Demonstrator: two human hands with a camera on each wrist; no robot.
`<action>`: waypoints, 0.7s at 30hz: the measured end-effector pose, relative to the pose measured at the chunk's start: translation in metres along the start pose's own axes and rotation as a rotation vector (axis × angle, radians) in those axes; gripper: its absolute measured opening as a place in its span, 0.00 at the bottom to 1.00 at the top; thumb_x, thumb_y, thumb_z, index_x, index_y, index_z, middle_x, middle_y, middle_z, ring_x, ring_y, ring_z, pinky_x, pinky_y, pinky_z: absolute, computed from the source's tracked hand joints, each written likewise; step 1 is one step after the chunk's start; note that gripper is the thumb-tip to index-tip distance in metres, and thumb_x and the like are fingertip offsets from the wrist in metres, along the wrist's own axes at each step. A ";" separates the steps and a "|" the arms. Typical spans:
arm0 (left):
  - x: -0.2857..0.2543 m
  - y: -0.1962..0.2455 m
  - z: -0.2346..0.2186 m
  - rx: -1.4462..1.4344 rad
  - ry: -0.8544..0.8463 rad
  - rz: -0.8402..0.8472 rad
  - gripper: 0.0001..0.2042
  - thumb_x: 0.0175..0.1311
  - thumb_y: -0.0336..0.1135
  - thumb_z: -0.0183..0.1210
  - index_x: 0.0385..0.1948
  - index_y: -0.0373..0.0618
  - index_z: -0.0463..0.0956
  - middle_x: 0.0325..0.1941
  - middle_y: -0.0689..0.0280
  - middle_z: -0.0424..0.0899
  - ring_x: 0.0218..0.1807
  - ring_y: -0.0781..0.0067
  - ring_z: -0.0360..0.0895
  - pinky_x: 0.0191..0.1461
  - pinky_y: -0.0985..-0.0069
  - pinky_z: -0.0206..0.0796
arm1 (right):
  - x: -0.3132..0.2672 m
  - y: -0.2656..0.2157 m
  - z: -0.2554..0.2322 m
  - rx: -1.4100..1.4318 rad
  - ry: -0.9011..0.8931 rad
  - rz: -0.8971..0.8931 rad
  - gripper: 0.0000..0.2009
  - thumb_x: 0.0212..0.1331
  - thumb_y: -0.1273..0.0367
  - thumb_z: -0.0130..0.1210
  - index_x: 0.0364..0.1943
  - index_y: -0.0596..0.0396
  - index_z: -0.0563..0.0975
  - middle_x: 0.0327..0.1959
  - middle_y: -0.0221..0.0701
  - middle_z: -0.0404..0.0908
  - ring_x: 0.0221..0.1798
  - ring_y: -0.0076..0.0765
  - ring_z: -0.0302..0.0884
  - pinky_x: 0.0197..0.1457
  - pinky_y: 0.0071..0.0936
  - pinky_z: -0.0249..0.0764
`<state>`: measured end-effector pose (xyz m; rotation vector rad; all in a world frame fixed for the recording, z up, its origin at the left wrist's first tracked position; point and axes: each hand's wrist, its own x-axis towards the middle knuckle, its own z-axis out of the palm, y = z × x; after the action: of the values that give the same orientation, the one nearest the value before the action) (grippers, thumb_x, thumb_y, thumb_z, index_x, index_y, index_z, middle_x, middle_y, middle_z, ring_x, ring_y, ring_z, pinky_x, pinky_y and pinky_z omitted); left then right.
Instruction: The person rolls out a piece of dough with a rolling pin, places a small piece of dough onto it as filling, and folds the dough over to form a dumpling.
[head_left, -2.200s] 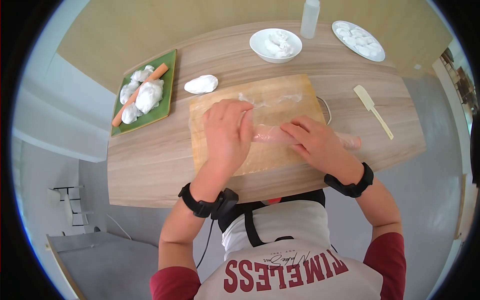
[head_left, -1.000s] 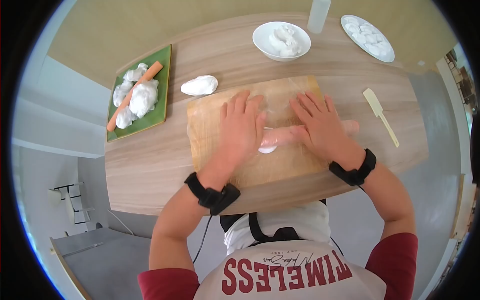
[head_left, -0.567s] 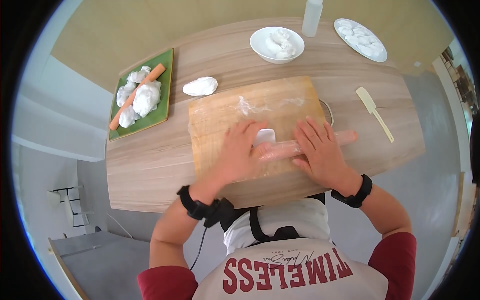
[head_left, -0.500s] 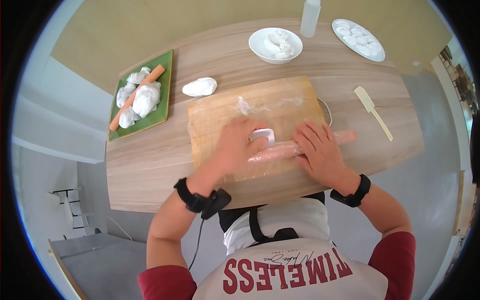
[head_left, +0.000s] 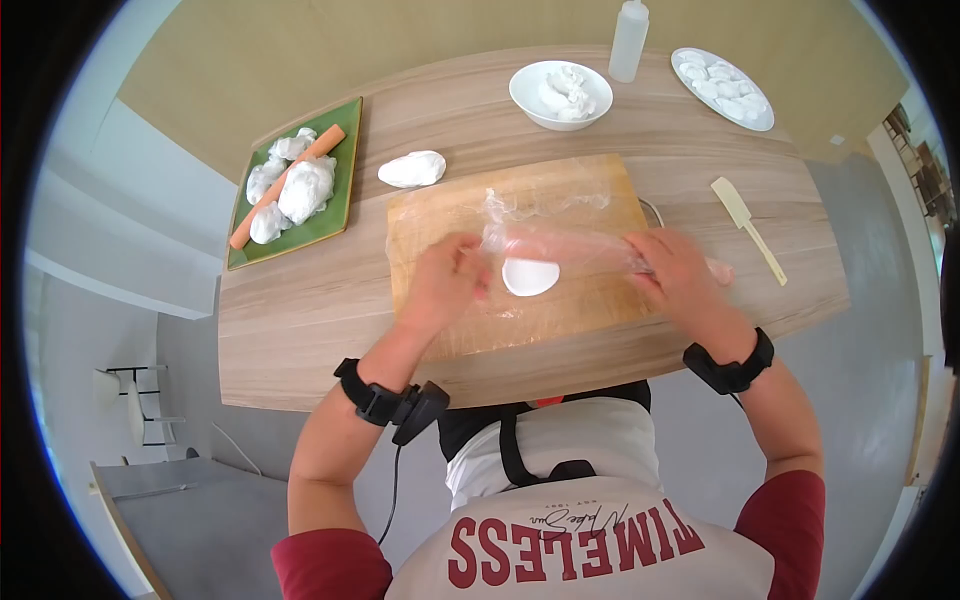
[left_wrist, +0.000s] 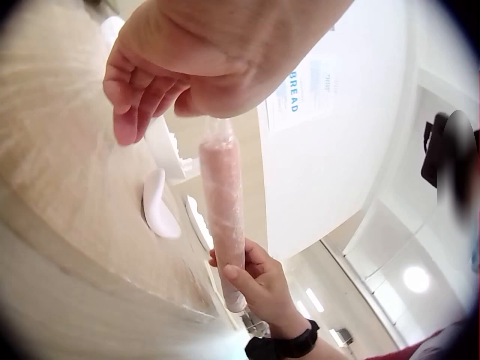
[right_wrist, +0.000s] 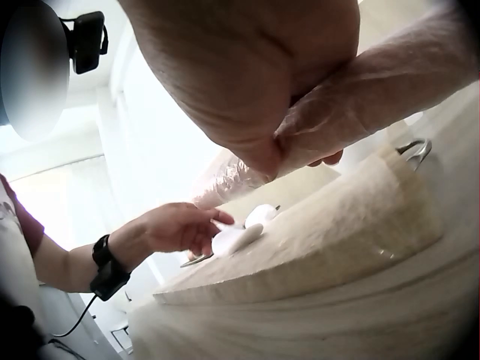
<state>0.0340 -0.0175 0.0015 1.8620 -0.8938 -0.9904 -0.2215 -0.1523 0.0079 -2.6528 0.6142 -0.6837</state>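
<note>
My right hand (head_left: 685, 275) grips one end of a pinkish rolling pin (head_left: 575, 246) wrapped in clear plastic film. In the left wrist view the pin (left_wrist: 223, 187) is raised off the board. A flat white piece of dough (head_left: 530, 277) lies on the wooden board (head_left: 590, 312), its edge curling up in the left wrist view. My left hand (head_left: 442, 283) hovers just left of the dough, holding nothing, fingers loosely bent. The right wrist view shows the left hand (right_wrist: 182, 229) close beside the dough (right_wrist: 238, 238). Crumpled plastic film (head_left: 550, 203) covers the board's far part.
A green tray (head_left: 345, 180) at left bears white wrapped lumps and an orange stick. Behind the board lie a white lump (head_left: 412, 169), a white bowl (head_left: 520, 92), a squeeze bottle (head_left: 628, 45) and a plate (head_left: 765, 122) of white pieces. A cream spatula (head_left: 735, 205) lies right.
The hands first rolled the pin over the board, covering the dough. The left hand then let go of the pin; the right hand has lifted it away, leaving the dough uncovered.
</note>
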 end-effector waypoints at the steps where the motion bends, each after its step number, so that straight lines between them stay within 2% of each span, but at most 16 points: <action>1: 0.000 0.000 -0.004 0.120 0.112 0.128 0.12 0.63 0.31 0.51 0.47 0.37 0.71 0.31 0.64 0.80 0.30 0.74 0.78 0.33 0.80 0.69 | 0.000 -0.002 0.006 -0.037 -0.009 -0.071 0.20 0.43 0.73 0.60 0.45 0.55 0.71 0.38 0.36 0.74 0.42 0.45 0.72 0.45 0.36 0.70; 2: 0.000 0.001 -0.002 0.124 0.113 0.128 0.12 0.63 0.31 0.51 0.47 0.37 0.71 0.31 0.64 0.80 0.30 0.74 0.78 0.33 0.80 0.69 | 0.000 -0.004 0.012 -0.074 -0.016 -0.144 0.20 0.43 0.73 0.60 0.45 0.55 0.71 0.38 0.36 0.74 0.42 0.44 0.72 0.45 0.36 0.69; 4: -0.005 0.009 0.008 0.169 0.388 0.535 0.13 0.64 0.32 0.49 0.49 0.41 0.70 0.41 0.57 0.79 0.41 0.62 0.77 0.43 0.70 0.68 | 0.006 -0.011 0.018 -0.073 -0.048 -0.180 0.20 0.42 0.73 0.60 0.45 0.55 0.71 0.39 0.36 0.73 0.43 0.43 0.72 0.46 0.35 0.69; 5: -0.008 0.015 0.015 0.171 0.386 0.533 0.13 0.64 0.32 0.49 0.49 0.41 0.70 0.41 0.57 0.79 0.41 0.62 0.77 0.43 0.70 0.68 | 0.008 -0.013 0.020 -0.075 -0.084 -0.215 0.21 0.42 0.73 0.60 0.44 0.55 0.71 0.40 0.35 0.73 0.44 0.42 0.72 0.47 0.35 0.69; 7: -0.013 0.026 0.032 0.654 0.272 0.709 0.15 0.64 0.35 0.48 0.52 0.43 0.68 0.54 0.55 0.71 0.57 0.55 0.66 0.59 0.60 0.57 | 0.011 -0.016 0.026 -0.091 -0.100 -0.231 0.21 0.41 0.73 0.61 0.44 0.55 0.71 0.39 0.35 0.73 0.43 0.42 0.72 0.47 0.35 0.69; 8: -0.009 0.021 0.039 0.651 0.271 0.708 0.15 0.64 0.35 0.48 0.52 0.43 0.68 0.54 0.55 0.71 0.57 0.55 0.66 0.59 0.60 0.57 | 0.011 -0.015 0.029 -0.109 -0.114 -0.250 0.21 0.40 0.73 0.61 0.44 0.55 0.71 0.39 0.35 0.73 0.42 0.41 0.72 0.47 0.34 0.69; 10: 0.004 0.007 0.051 0.928 0.262 0.662 0.22 0.57 0.33 0.54 0.56 0.45 0.65 0.58 0.53 0.65 0.61 0.52 0.60 0.63 0.55 0.50 | 0.007 -0.012 0.035 -0.107 -0.138 -0.240 0.22 0.42 0.71 0.60 0.45 0.56 0.70 0.42 0.36 0.73 0.45 0.42 0.71 0.50 0.36 0.68; 11: 0.007 0.004 0.051 0.925 0.257 0.660 0.22 0.57 0.33 0.54 0.56 0.45 0.65 0.58 0.53 0.65 0.61 0.52 0.60 0.63 0.55 0.50 | 0.005 -0.012 0.037 -0.103 -0.158 -0.227 0.23 0.44 0.68 0.60 0.47 0.58 0.70 0.45 0.38 0.73 0.49 0.44 0.70 0.52 0.37 0.67; 12: 0.009 0.001 0.051 0.912 0.238 0.655 0.21 0.59 0.36 0.52 0.56 0.45 0.64 0.59 0.54 0.64 0.62 0.52 0.58 0.63 0.53 0.48 | 0.003 -0.012 0.036 -0.100 -0.165 -0.219 0.23 0.44 0.68 0.60 0.47 0.58 0.70 0.45 0.38 0.73 0.49 0.44 0.70 0.52 0.37 0.67; 13: 0.009 -0.001 0.051 0.899 0.216 0.645 0.21 0.61 0.39 0.50 0.56 0.46 0.64 0.60 0.55 0.64 0.64 0.53 0.57 0.64 0.51 0.47 | 0.003 -0.018 0.033 -0.160 -0.141 -0.235 0.24 0.46 0.65 0.58 0.49 0.60 0.69 0.49 0.40 0.71 0.53 0.46 0.67 0.56 0.40 0.64; 14: 0.011 -0.001 0.051 0.897 0.209 0.638 0.21 0.61 0.39 0.50 0.56 0.46 0.64 0.60 0.55 0.64 0.64 0.53 0.57 0.64 0.51 0.47 | 0.006 -0.021 0.032 -0.223 -0.113 -0.255 0.26 0.49 0.62 0.56 0.52 0.62 0.68 0.53 0.42 0.70 0.58 0.49 0.64 0.59 0.44 0.61; 15: 0.015 0.001 0.049 0.936 0.245 0.656 0.21 0.61 0.39 0.51 0.56 0.46 0.64 0.60 0.55 0.64 0.64 0.53 0.57 0.64 0.52 0.47 | 0.011 -0.019 0.034 -0.219 -0.116 -0.251 0.26 0.49 0.62 0.56 0.52 0.62 0.68 0.53 0.42 0.70 0.58 0.49 0.64 0.59 0.44 0.61; 17: 0.025 0.004 0.049 0.967 0.271 0.668 0.21 0.60 0.39 0.51 0.56 0.46 0.64 0.59 0.55 0.64 0.63 0.54 0.57 0.64 0.53 0.47 | 0.020 -0.015 0.038 -0.214 -0.206 -0.115 0.30 0.56 0.55 0.46 0.60 0.61 0.63 0.63 0.45 0.60 0.68 0.52 0.52 0.67 0.55 0.46; 21: 0.070 0.016 0.039 0.965 0.342 0.713 0.21 0.60 0.39 0.51 0.56 0.46 0.64 0.60 0.56 0.64 0.63 0.56 0.58 0.64 0.52 0.47 | 0.058 0.013 0.053 -0.298 -0.114 -0.180 0.28 0.55 0.56 0.49 0.55 0.64 0.66 0.59 0.46 0.65 0.65 0.53 0.56 0.63 0.56 0.51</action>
<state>0.0274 -0.0965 -0.0176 2.0578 -1.8208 0.2730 -0.1522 -0.1807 -0.0194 -3.0280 0.4807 -0.5165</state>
